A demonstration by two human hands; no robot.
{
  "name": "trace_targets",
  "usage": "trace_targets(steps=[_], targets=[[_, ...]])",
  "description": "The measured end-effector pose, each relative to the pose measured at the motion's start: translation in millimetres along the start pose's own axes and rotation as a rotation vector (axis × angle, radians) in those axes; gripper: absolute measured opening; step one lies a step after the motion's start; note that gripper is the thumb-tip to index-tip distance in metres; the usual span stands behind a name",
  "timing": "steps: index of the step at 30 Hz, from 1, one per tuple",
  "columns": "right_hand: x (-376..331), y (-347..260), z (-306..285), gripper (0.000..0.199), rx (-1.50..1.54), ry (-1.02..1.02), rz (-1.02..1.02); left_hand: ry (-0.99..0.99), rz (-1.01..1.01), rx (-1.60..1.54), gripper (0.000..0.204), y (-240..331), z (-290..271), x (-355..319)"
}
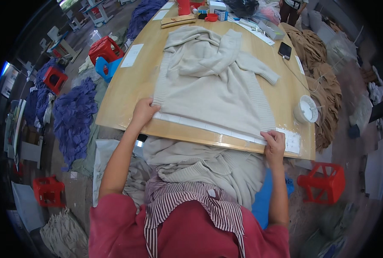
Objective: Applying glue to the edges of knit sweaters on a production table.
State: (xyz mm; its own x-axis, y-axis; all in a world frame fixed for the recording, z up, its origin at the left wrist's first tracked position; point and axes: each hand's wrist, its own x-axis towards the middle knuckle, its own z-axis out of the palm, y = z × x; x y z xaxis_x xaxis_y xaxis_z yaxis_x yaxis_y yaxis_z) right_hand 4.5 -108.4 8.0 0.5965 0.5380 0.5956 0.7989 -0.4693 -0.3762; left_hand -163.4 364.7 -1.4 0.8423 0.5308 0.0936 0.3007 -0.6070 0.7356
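Observation:
A cream knit sweater (208, 94) lies spread on the wooden table (118, 99), its sleeves folded across the upper part. Its bottom edge runs toward me, along a white marked strip (208, 127) near the table's front edge. My left hand (145, 111) pinches the left bottom corner of the sweater. At the right bottom corner, my right hand (274, 139) grips the ribbed side edge between thumb and fingers. More cream knit garments (200, 163) are heaped in my lap below the table edge.
A white tub (305, 109) and a phone (284, 50) on a cable sit on the right. White papers (132, 56) lie at the left. Brown garments (326, 99) pile beyond the right edge; purple ones (74, 116) lie on the floor, near red stools (49, 191). A person (291, 10) stands at the far end.

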Motion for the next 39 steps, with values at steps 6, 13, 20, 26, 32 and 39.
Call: trace_targets(steps=[6, 13, 20, 26, 32, 39], targets=[[-2.9, 32.4, -19.6, 0.026, -0.026, 0.013, -0.011, 0.331, -0.128, 0.110, 0.017, 60.1, 29.5, -27.3], [16.4, 54.8, -23.4, 0.016, -0.055, 0.078, -0.198, -0.067, 0.861, 0.045, 0.021, 246.0, 179.2, -59.0], [-3.2, 79.4, -46.7, 0.022, 0.001, -0.052, -0.201, -0.178, 0.997, 0.122, 0.021, 266.3, 280.9, -50.0], [-4.0, 108.9, -58.8, 0.041, 0.306, -0.285, 0.074, -0.129, 1.000, 0.082, 0.030, 265.6, 290.4, -53.1], [-3.5, 118.5, -55.3, 0.038, 0.298, -0.297, 0.082, -0.192, 0.959, 0.307, 0.057, 284.1, 287.5, -79.2], [23.0, 101.7, -68.2, 0.023, 0.218, 0.236, 0.125, -0.145, 0.971, 0.503, 0.080, 280.3, 284.4, -89.1]])
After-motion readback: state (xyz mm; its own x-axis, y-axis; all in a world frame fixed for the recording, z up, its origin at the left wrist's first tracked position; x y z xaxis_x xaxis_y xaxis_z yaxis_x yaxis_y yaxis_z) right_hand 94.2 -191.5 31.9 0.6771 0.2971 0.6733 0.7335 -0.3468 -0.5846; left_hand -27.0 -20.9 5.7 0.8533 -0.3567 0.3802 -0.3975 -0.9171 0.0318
